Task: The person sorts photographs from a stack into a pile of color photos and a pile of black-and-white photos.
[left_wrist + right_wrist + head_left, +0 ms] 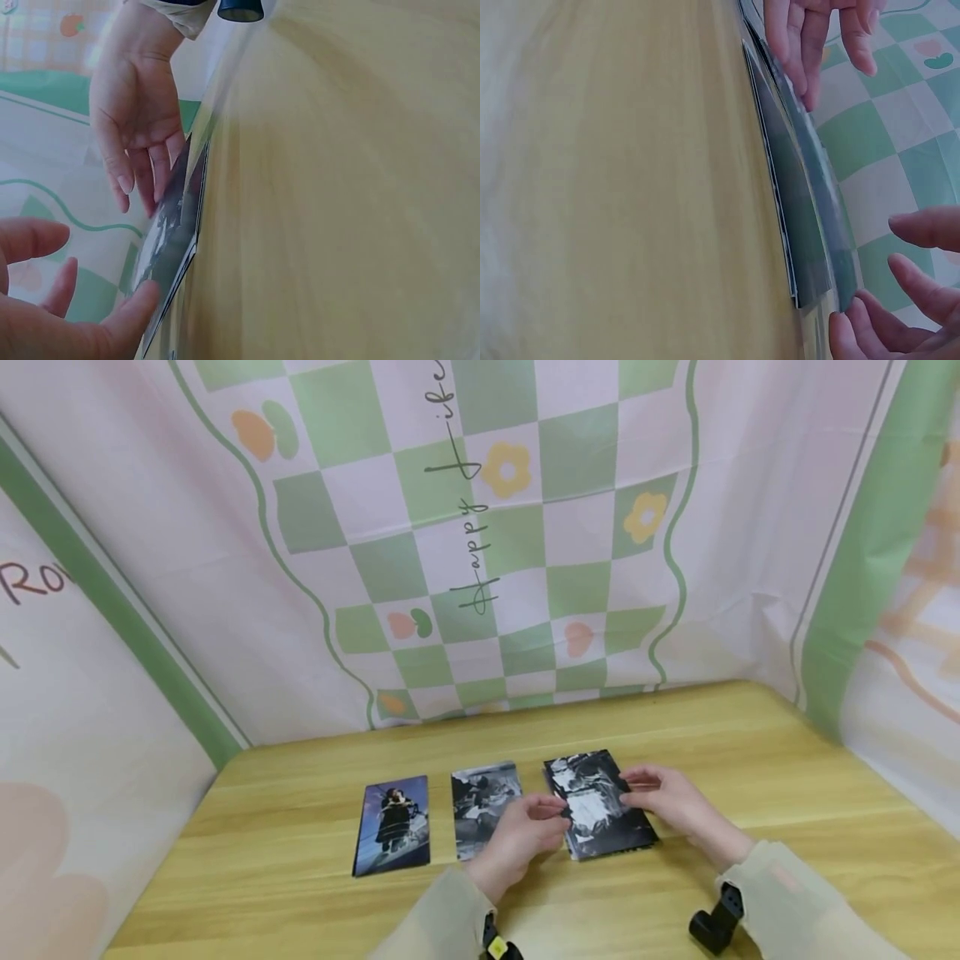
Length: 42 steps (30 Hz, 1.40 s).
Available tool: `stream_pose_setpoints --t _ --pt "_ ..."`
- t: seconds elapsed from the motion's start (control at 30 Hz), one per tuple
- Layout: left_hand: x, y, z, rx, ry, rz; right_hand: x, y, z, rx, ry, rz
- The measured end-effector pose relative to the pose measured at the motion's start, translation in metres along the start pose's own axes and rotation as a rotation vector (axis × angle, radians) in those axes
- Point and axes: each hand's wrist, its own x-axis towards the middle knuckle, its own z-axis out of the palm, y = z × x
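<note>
A stack of photo cards (596, 810) lies on the table with a black-and-white picture on top. Its edges are uneven, and in the left wrist view the cards (171, 225) stand slightly apart at one side. My left hand (525, 839) is at the stack's left edge, fingers loosely bent, its thumb (139, 307) against the near side. On the opposite edge, my right hand (671, 797) touches the cards with its fingertips (861, 304). In the right wrist view the upper cards (829, 202) bow a little above those below.
A second black-and-white photo stack (476, 797) lies left of the first, partly covered by my left hand. Farther left is a colour photo card (393, 827) of a dark-clothed figure. A checkered cloth (510, 535) hangs behind the wooden table (270, 860).
</note>
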Motion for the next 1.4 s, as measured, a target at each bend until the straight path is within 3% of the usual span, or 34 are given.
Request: stream_pose_setpoints --t 0.3,0.63,0.93,1.23,1.4 --pt "0.001 -0.003 -0.002 -0.063 0.028 0.026 0.000 0.001 0.004 0.067 0.033 0.031" --pt "-0.001 -0.005 -0.012 -0.041 0.059 0.013 0.001 -0.006 0.013 0.199 -0.033 0.071" --pt "-0.006 -0.009 -0.035 -0.002 0.056 -0.006 0.001 -0.015 0.027 0.297 -0.092 0.096" --pt "-0.014 -0.007 -0.062 0.051 0.016 0.000 0.006 -0.031 0.044 0.254 -0.127 0.088" --pt "-0.015 -0.002 -0.082 0.113 0.033 -0.006 0.015 -0.044 0.057 0.220 -0.139 0.054"
